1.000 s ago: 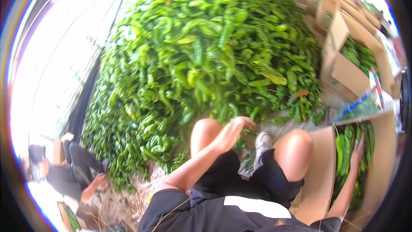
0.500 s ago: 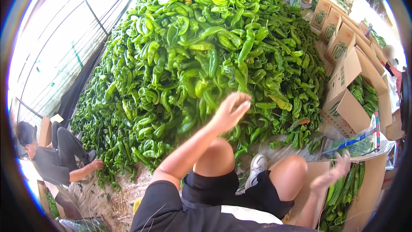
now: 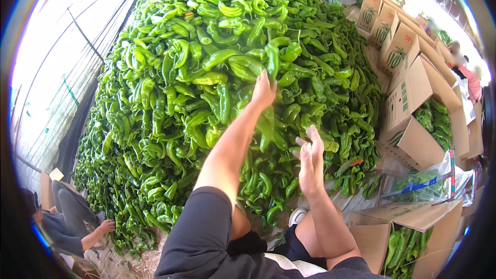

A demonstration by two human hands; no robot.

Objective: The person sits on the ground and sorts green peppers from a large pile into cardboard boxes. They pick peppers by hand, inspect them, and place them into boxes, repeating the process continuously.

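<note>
A great heap of long green peppers (image 3: 155, 93) rises in front of me. My left hand (image 3: 264, 92) reaches up onto its face, fingers closed at the lower end of a green pepper (image 3: 272, 58); the far side of the grip is hidden. Lower and to the right, my right hand (image 3: 311, 163) is held up before the heap with its fingers apart and nothing in it. Beside my right leg, an open cardboard box (image 3: 374, 240) holds long green peppers (image 3: 404, 248) lying lengthwise.
Another carton (image 3: 408, 95) with peppers tilts at the right, before a row of upright cartons (image 3: 382, 26). Clear plastic bagging (image 3: 439, 175) lies near a red-and-blue frame. At far left a seated person (image 3: 62, 227) touches the heap's edge. More people are at far right.
My left hand has reached farther up the heap to a pepper. My right hand has come from above the box at right to the front of the heap. The view has shifted.
</note>
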